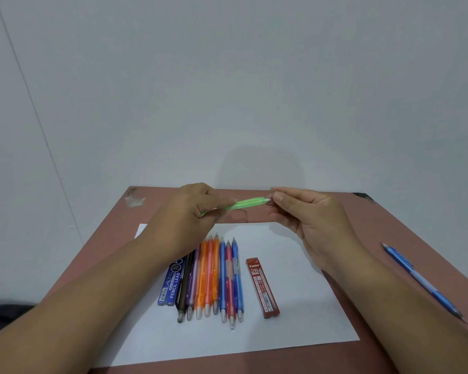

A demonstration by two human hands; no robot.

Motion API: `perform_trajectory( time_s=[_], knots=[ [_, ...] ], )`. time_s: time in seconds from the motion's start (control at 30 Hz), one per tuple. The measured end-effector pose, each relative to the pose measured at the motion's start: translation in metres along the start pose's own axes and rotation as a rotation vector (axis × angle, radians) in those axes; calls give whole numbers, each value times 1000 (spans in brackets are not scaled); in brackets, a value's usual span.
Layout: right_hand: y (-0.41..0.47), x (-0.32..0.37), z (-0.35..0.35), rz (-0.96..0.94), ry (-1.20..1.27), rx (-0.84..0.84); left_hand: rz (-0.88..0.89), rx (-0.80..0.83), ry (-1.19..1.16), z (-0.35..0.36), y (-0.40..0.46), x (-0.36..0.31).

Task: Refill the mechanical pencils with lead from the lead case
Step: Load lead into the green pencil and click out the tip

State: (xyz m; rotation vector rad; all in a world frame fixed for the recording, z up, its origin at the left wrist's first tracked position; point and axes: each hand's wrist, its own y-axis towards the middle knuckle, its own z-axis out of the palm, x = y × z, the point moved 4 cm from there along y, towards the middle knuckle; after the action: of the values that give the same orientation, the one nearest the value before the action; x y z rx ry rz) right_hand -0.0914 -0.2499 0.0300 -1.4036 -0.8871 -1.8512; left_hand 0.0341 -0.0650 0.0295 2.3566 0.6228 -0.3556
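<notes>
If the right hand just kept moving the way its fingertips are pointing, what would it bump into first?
The right hand points leftward, and its fingertips are already at the white eraser end of the green pencil. Going on, it would likely meet that end first, then the left hand gripping the pencil. Depth is hard to judge.

Bare paper (295,300) separates the pencil row (214,276) from red lead case (262,287).

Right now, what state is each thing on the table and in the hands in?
Green pencil: held in the air, level, white eraser end toward the right hand.
Left hand: grips the green pencil's tip end.
Right hand: pinches at the eraser end.
Red lead case: flat on the paper, untouched.
Blue lead case: flat beside the row.
Row of pencils: side by side on the paper.
Blue pencil: alone on the bare table, right.
</notes>
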Motion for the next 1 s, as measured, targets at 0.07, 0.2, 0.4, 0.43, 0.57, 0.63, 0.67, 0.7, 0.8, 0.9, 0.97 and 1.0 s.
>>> perform_trajectory(
  time_s=[0.07, 0.2, 0.4, 0.43, 0.57, 0.63, 0.67, 0.7, 0.8, 0.9, 0.97, 1.0],
  knots=[
    [0, 1, -1, 0, 24, 0, -1, 2, -12, 0, 0, 0],
    [-1, 1, 0, 4, 76, 6, -13, 0, -24, 1, -1, -1],
    [-2, 2, 0, 9, 78, 13, -18, 1, -27, -1, 0, -4],
    [-2, 2, 0, 8, 71, 16, -22, 5, -26, -1, -1, -4],
    [-3, 2, 1, -3, 49, 22, -10, 0, -34, -1, -1, -4],
    [-3, 3, 1, -9, 53, 19, -6, 1, -31, -1, -1, -5],
    [-3, 3, 1, -12, 53, 17, -3, 5, -27, -1, -1, -6],
    [-4, 4, 1, -18, 47, 14, 5, 6, -25, -1, -2, -7],
    [-5, 4, 3, -39, 12, 11, 70, -31, -36, -1, -2, -10],
    [-5, 5, 2, -56, 5, 11, 137, -77, -48, -2, -3, -13],
    [-5, 6, 1, -58, 22, 20, 147, -95, -48, -3, -2, -16],
    [-6, 6, 2, -48, 38, 30, 147, -105, -44, -3, -2, -17]
  ],
)
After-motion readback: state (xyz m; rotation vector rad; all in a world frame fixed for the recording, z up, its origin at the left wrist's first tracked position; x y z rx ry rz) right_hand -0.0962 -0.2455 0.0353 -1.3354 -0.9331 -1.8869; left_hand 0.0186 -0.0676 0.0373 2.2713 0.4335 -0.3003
